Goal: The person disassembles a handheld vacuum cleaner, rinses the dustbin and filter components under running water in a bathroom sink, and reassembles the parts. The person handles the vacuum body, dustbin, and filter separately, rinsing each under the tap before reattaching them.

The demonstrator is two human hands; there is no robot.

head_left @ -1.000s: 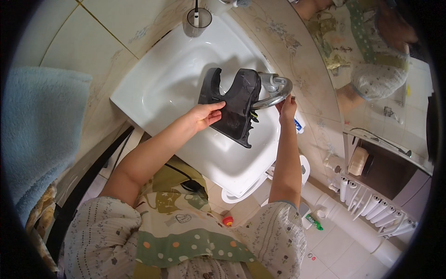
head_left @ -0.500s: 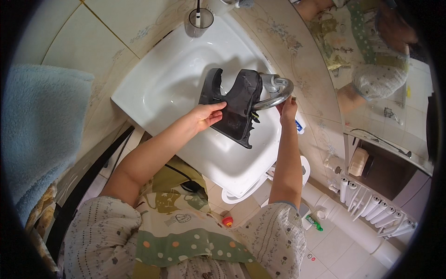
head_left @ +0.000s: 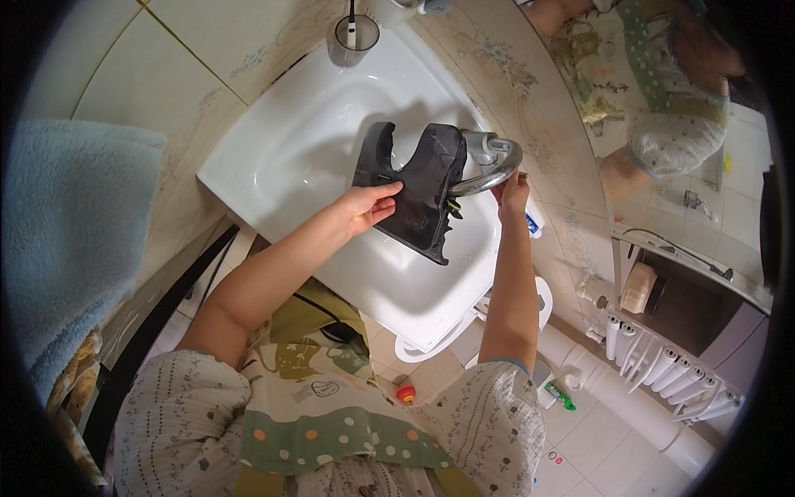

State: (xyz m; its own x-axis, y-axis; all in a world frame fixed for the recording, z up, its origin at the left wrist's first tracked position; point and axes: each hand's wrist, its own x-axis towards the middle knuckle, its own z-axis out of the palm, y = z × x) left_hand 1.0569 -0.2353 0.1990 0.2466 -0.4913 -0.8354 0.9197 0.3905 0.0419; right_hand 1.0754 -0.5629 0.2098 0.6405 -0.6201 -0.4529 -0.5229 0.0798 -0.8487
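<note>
My left hand (head_left: pixel 374 205) pinches the near edge of a dark plastic container (head_left: pixel 414 192) with a deep U-shaped notch, thumb on top. It is held tilted over the white sink (head_left: pixel 277 170), under the outlet of the chrome faucet (head_left: pixel 497 170). Jagged black bits and something yellow-green (head_left: pixel 455 207) stick out at the container's right edge. My right hand (head_left: pixel 513 195) is closed at the faucet's right side, beneath the bend of the spout. The exact part of the faucet in its fingers is hidden. I cannot make out whether water runs.
A clear cup (head_left: pixel 353 43) with a toothbrush stands on the sink's far corner. To the left hangs a light blue towel (head_left: pixel 83 240). A mirror (head_left: pixel 662 99) and a tiled wall border the right. Beneath are a white pipe (head_left: pixel 617 393) and a green bottle (head_left: pixel 561 397).
Almost nothing differs. The container has shifted very slightly to the left, and both hands keep their places.
</note>
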